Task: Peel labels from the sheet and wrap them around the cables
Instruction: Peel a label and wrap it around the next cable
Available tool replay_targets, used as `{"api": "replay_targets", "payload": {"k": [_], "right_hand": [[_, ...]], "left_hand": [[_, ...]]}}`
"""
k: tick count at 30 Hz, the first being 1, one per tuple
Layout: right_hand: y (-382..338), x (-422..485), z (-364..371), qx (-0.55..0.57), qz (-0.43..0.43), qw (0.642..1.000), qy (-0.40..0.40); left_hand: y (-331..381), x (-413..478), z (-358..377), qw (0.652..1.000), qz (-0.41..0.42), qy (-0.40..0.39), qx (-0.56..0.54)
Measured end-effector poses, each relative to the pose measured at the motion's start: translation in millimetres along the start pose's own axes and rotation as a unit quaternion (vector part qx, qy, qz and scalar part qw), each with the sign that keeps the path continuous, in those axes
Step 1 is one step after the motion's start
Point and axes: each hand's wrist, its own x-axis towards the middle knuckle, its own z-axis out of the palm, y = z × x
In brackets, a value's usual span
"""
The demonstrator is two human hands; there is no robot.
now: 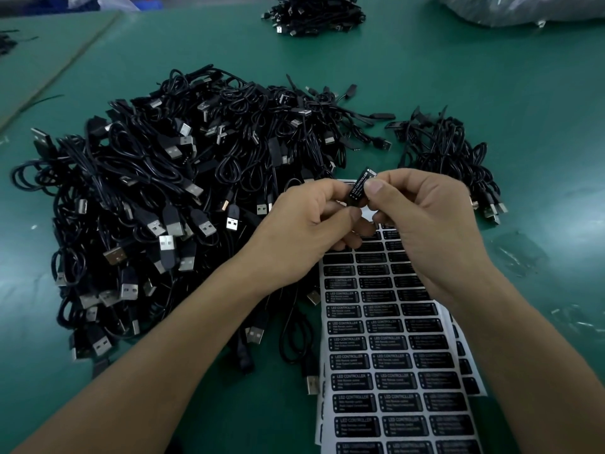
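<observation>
Two bare arms came up from the bottom edge, and between them lay the label sheet (393,371), flat on the green table (523,93). The sheet was white and full of rows of small black stickers with white words. A second sheet (465,362) peeked out from under its right side. Above the top end of the sheet, the two hands met in the air. The left hand (304,231) had its fingers curled, and its thumb and fingers pinched the lower end of one label (358,190). The right hand (432,224) pinched the upper side of the same label with its thumb and first finger. The label was black and said "LED CONTROLLER" in white. It sat bent against a small black part, but I could not tell how far round it went. To the left of the hands was a big pile of cables (157,198), all black, with shiny metal plugs sticking out everywhere. The pile touched the left edge of the sheet. A small pile of cables (451,158) lay to the right, just behind the right hand. One more pile of cables (314,14) sat far off at the back of the table. A clear plastic bag (523,8) lay in the far right corner. A flat green board (49,54) lay at the far left.
</observation>
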Motion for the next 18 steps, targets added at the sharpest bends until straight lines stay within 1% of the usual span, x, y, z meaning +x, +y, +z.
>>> {"api": "replay_targets", "payload": {"k": [9,18], "right_hand": [[-0.1,1.3,0.2,-0.006,0.006,1.0,0.005],[-0.4,0.4,1.1,-0.035,-0.015,0.999,0.021]], "left_hand": [[-0.8,1.0,1.2,1.0,0.004,0.003,0.004],[-1.2,3.0,1.1,1.0,-0.001,0.01,0.014]]}}
